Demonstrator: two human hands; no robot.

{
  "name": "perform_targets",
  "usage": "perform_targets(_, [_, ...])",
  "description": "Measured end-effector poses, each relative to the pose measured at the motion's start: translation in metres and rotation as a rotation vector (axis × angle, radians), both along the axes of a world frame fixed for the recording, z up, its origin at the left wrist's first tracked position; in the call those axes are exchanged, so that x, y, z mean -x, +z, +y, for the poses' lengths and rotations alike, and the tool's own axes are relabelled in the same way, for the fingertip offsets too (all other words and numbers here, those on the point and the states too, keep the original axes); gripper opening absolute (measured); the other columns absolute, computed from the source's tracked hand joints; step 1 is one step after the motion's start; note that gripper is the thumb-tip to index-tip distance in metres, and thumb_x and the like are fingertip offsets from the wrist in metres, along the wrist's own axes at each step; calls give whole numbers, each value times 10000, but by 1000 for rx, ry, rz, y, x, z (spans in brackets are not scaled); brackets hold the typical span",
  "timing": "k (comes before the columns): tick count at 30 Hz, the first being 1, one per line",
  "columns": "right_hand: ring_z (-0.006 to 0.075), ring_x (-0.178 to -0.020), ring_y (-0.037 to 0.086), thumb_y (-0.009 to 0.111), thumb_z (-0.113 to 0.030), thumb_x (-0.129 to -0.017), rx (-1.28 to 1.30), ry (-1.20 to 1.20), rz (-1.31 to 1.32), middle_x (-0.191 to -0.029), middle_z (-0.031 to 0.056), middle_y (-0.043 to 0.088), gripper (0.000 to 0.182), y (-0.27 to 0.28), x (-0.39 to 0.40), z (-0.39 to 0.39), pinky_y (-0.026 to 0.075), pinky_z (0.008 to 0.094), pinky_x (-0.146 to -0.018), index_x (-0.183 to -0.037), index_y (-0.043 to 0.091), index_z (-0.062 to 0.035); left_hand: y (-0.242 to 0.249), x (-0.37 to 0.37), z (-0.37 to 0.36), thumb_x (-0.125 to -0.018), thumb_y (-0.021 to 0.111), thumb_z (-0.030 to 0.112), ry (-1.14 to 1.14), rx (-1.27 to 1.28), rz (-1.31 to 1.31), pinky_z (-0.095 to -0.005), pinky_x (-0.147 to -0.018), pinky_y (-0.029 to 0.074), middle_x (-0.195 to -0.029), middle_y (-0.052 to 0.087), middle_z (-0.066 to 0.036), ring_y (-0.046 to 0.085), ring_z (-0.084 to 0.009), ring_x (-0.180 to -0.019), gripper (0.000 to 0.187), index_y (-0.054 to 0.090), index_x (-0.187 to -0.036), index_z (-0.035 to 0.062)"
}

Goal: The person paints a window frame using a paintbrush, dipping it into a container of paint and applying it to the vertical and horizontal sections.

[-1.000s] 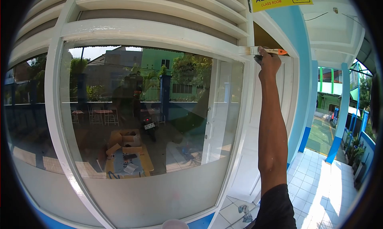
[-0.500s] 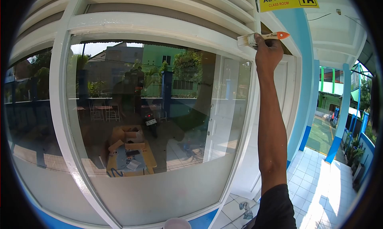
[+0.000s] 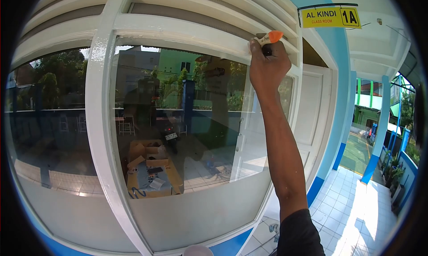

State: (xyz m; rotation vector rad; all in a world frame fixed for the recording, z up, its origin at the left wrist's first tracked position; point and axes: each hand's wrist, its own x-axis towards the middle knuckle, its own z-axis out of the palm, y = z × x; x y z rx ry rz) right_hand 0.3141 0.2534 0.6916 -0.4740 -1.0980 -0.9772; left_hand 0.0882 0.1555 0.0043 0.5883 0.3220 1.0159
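My right hand (image 3: 269,64) is raised at the top right of the window, fingers closed around a paintbrush (image 3: 274,36) with an orange-tipped handle. The handle's end points to the right and up. Bristles are hidden behind my fingers, against or close to the white horizontal rail (image 3: 191,36) above the glass; contact cannot be made out. Glossy white posts, such as the upright post (image 3: 103,122), frame the window glass (image 3: 178,122). My left hand is out of view.
White louvre slats (image 3: 214,10) run above the rail. A yellow classroom sign (image 3: 330,18) hangs at upper right beside a white door (image 3: 312,109). A pale round tub (image 3: 198,250) stands below at the bottom edge. Tiled walkway (image 3: 339,198) stretches to the right.
My right hand has moved left along the upper rail with the paintbrush, whose handle now tilts more toward me. The view has shifted, so the window frame appears farther right.
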Motion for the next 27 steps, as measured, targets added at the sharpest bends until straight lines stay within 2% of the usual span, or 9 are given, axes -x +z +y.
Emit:
perform_targets(4, [102,-806,651,794,-20,-918,48,378,-31,-886,81,734,185,-1,74,-2,525,261,-722,-1087,763,48,-5,21,2,-993,542,630,2,-23,53,-715,-1115,459,-1587,552,-153,512,-442,-1459,731,536,-1556,164])
perform_targets(9, [204,-885,728,816,-75,-934,106,716,53,-1068,154,712,316,11,45,-4,664,351,-745,-1177,690,81,-16,53,12,-979,573,621,-39,-93,74,-705,-1114,470,-1585,555,-153,517,-440,-1454,742,533,-1557,157])
perform_targets(14, [215,-853,734,809,-9,-916,14,595,337,-1021,147,720,253,19,-72,2,683,365,-727,-1118,680,75,-9,70,26,-980,581,625,-243,296,-349,-715,-1112,467,-1605,533,-153,507,-444,-1461,756,517,-1571,158])
perform_targets(15, [180,-826,724,778,21,-909,-65,498,403,-1019,155,737,228,18,-88,1,639,298,-657,-1117,713,91,-1,72,27,-982,579,627,-256,379,-391,-718,-1112,464,-1609,528,-152,503,-445,-1465,758,513,-1575,160])
perform_targets(18, [225,-806,743,784,-36,-918,-154,-5,507,-991,158,783,255,13,-98,-12,601,354,-747,-1157,753,46,20,79,19,-987,571,637,-164,140,-189,-716,-1121,459,-1627,510,-152,491,-442,-1478,771,498,-1588,160])
perform_targets(19, [228,-808,744,787,-46,-917,-135,-13,467,-982,156,785,250,14,-99,-8,594,361,-763,-1150,760,39,20,82,22,-990,567,636,-214,206,-242,-716,-1121,458,-1627,510,-152,490,-443,-1479,769,496,-1590,160])
perform_targets(21, [234,-811,745,793,-65,-917,-97,-37,390,-963,152,790,239,12,-55,-7,579,374,-797,-1137,774,25,18,89,29,-996,561,632,-321,342,-342,-717,-1123,457,-1627,510,-153,489,-444,-1479,765,491,-1595,160])
perform_targets(24, [211,-707,665,824,-70,-891,-71,-115,183,-821,112,718,171,12,10,9,525,367,-698,-1031,767,10,12,90,33,-1005,554,621,-344,407,-363,-725,-1118,454,-1622,514,-156,489,-454,-1474,753,490,-1596,158])
perform_targets(27, [224,-660,612,811,-40,-874,-86,-45,-4,-824,101,659,133,7,92,15,499,365,-671,-984,748,0,-5,87,29,-1013,550,611,-167,-57,-53,-737,-1117,446,-1622,511,-161,481,-460,-1477,750,482,-1601,151])
